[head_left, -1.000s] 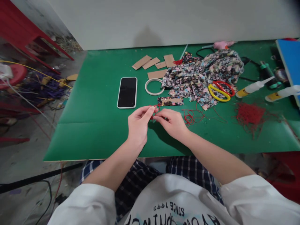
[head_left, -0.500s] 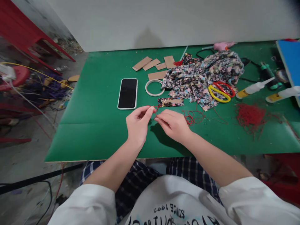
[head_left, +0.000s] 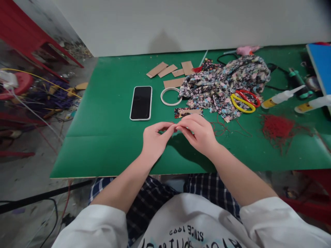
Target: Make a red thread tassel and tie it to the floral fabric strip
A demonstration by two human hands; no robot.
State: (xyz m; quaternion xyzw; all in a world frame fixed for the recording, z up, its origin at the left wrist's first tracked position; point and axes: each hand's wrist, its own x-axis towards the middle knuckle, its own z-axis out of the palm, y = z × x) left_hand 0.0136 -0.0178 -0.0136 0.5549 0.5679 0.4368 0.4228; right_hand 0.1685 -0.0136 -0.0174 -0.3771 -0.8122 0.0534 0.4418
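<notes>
Above the green table, my left hand [head_left: 157, 137] and my right hand [head_left: 198, 132] meet fingertip to fingertip. Both are closed in a pinch on red thread [head_left: 175, 130], of which only a speck shows between the fingers. More loose red thread [head_left: 220, 129] trails on the table to the right of my right hand. Just beyond the fingers lies a cardboard strip on floral fabric [head_left: 188, 112], partly covered by my right hand. Past it is a white tape ring [head_left: 171, 96].
A phone [head_left: 141, 103] lies left of the tape. Cardboard pieces [head_left: 168, 71] and crumpled floral fabric [head_left: 224, 82] are at the back. Red-and-yellow scissors [head_left: 244, 102], glue bottles [head_left: 280, 99], a red thread tangle [head_left: 278, 127] and a pink glue gun [head_left: 247, 51] occupy the right side.
My hands have come together, the left shifting slightly right and the right turning upward over the fabric strip. The thread at the left fingertips is now mostly covered.
</notes>
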